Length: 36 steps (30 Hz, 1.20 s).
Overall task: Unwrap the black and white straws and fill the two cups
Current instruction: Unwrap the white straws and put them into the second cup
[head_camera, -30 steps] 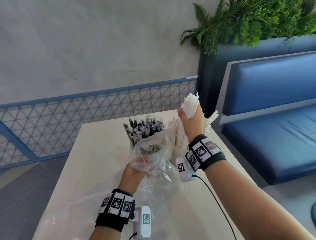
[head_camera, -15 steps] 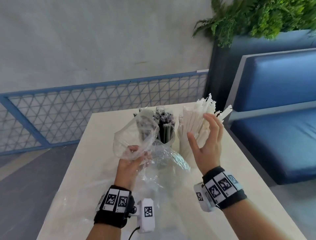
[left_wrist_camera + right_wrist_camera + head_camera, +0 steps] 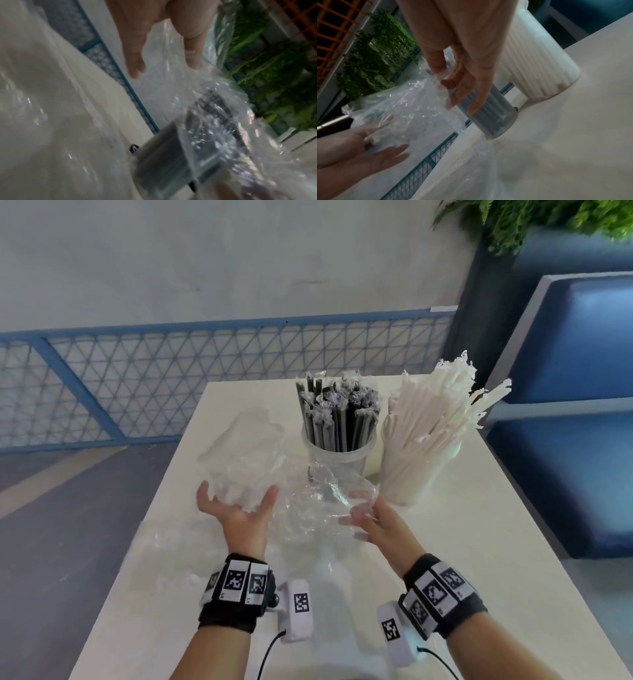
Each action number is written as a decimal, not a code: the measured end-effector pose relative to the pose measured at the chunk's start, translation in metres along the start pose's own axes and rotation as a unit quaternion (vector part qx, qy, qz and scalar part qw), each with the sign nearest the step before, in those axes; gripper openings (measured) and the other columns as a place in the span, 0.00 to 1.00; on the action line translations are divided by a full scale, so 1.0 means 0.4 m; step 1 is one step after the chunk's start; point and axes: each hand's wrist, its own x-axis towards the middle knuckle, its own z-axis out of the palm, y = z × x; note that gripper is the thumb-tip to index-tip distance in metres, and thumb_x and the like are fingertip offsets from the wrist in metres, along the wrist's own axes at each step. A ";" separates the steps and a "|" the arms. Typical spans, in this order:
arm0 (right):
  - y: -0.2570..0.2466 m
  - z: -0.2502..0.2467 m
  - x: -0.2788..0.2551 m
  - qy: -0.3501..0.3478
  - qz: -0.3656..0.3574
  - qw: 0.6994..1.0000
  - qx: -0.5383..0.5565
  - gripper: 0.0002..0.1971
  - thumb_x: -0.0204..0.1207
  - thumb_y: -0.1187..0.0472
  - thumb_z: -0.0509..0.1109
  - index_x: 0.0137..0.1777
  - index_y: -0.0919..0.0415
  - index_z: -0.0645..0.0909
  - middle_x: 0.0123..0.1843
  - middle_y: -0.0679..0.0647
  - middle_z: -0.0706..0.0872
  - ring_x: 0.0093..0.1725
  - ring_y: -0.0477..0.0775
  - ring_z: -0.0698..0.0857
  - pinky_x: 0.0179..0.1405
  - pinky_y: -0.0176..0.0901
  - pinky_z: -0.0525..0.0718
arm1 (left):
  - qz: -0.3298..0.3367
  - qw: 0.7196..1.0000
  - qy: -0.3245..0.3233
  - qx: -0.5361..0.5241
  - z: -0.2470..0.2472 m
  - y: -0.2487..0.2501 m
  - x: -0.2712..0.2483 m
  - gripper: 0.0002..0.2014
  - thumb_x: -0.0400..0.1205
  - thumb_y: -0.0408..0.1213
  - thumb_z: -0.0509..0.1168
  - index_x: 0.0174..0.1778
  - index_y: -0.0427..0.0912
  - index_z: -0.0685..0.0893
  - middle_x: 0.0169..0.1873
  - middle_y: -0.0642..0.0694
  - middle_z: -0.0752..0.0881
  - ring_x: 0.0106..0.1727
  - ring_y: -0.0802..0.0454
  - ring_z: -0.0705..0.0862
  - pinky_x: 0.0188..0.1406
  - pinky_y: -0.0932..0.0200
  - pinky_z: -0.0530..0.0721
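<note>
A clear cup (image 3: 337, 455) full of black straws (image 3: 337, 419) stands at the back of the table, and beside it on the right a cup (image 3: 416, 474) packed with white straws (image 3: 435, 409). My left hand (image 3: 239, 503) is palm-up with spread fingers, touching a crumpled clear plastic wrap (image 3: 245, 451) left of the black straws. In the left wrist view the left hand (image 3: 164, 67) has straight fingers against the film. My right hand (image 3: 363, 511) is in front of the black-straw cup; thumb and forefinger of the right hand (image 3: 442, 77) pinch the loose plastic sheet (image 3: 412, 108).
More clear plastic film (image 3: 171, 546) lies spread over the near half of the white table (image 3: 486, 542). A blue bench (image 3: 565, 481) stands close on the right, a blue mesh railing (image 3: 205, 371) runs behind, and a planter with greenery (image 3: 548, 220) is at the far right.
My right hand left the white straws and came down to the plastic in front of the black-straw cup. My left hand opened, and the wrap it held now sits left of the cup.
</note>
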 end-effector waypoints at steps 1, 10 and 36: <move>-0.007 0.007 -0.001 -0.005 0.000 1.000 -0.003 0.11 0.81 0.66 0.61 0.55 0.48 0.74 0.44 0.50 0.82 0.53 0.49 0.88 0.52 0.50 0.82 | 0.064 0.995 0.039 0.068 -0.015 0.004 0.001 0.54 0.63 0.34 0.80 0.76 0.45 0.48 0.74 0.38 0.56 0.71 0.46 0.66 0.70 0.47 0.73; -0.016 0.070 0.014 -0.059 0.033 0.997 0.030 0.05 0.81 0.68 0.58 0.51 0.60 0.73 0.41 0.51 0.77 0.44 0.46 0.88 0.45 0.45 0.83 | 0.146 0.929 -0.049 0.335 -0.132 0.013 0.060 0.12 0.79 0.41 0.65 0.54 0.39 0.77 0.31 0.48 0.81 0.33 0.50 0.80 0.49 0.65 0.76; 0.183 0.262 0.075 -0.210 -0.016 0.696 -0.686 0.47 0.55 0.23 0.23 0.74 0.44 0.22 0.73 0.48 0.13 0.76 0.60 0.19 0.74 0.77 0.36 | -0.024 0.912 -0.040 0.407 -0.291 -0.046 0.185 0.13 0.86 0.39 0.45 0.47 0.34 0.70 0.29 0.36 0.83 0.19 0.43 0.77 0.21 0.58 0.74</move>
